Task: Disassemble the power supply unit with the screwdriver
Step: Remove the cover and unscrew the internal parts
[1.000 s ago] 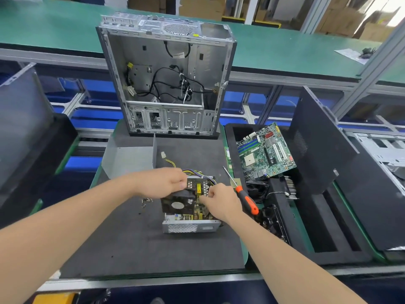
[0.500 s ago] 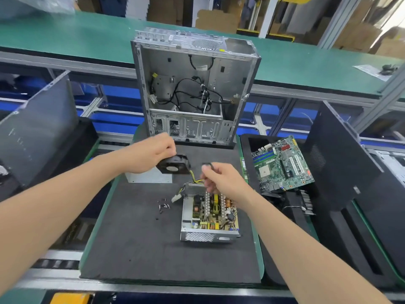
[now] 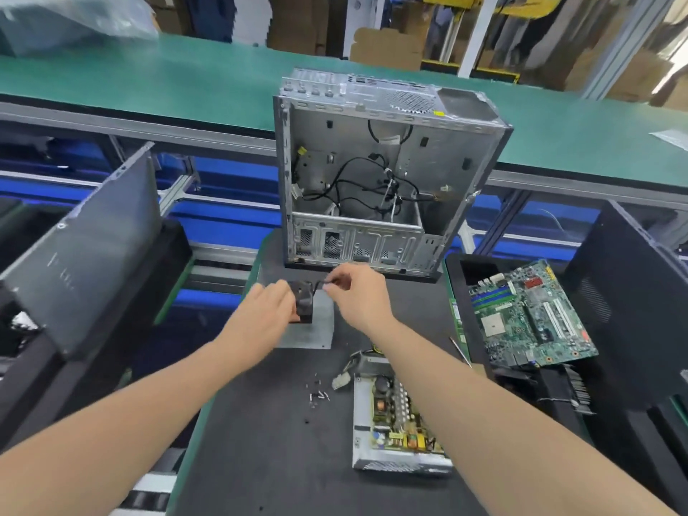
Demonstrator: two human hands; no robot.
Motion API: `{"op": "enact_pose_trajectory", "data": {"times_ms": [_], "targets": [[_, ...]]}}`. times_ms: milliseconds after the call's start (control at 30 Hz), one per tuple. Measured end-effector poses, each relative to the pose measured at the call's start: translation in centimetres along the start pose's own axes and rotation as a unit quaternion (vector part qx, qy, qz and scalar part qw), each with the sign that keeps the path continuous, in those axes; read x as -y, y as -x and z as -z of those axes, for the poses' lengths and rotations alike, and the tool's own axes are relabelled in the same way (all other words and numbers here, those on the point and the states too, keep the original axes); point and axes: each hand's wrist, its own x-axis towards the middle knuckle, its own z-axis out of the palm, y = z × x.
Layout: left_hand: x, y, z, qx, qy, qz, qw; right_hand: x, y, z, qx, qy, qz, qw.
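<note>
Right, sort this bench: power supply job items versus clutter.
Job: small black square fan in left hand, its black cable pinched by right hand, opened silver power supply box, loose screws, thin screwdriver.
Lying about: gutted silver computer case, green motherboard, grey side panel.

Both bare arms stretch forward and converge on the small black fan [image 3: 306,303]. The left hand [image 3: 266,310] grips the fan from its left side, fingers curled round its edge, blurred. The right hand [image 3: 363,297], just right of the fan, pinches the thin wire [image 3: 321,284] above the fan's top corner between thumb and forefinger, its other fingers loosely bent.
</note>
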Motion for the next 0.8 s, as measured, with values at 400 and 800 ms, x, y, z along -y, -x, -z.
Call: {"op": "enact_pose_trajectory", "data": {"times_ms": [400,800], "targets": [[0.3,-1.1,-4.1,0.037,-0.025,-0.049,0.998,-2.7,-2.0,-2.6,0.069,0.138,0.034,0.988],[-2.3,-1.9,-0.4,-0.062,0.273,0.064,0.958,-3.0,0.1,3.7,0.086,0.082,-0.015,0.993]]}}
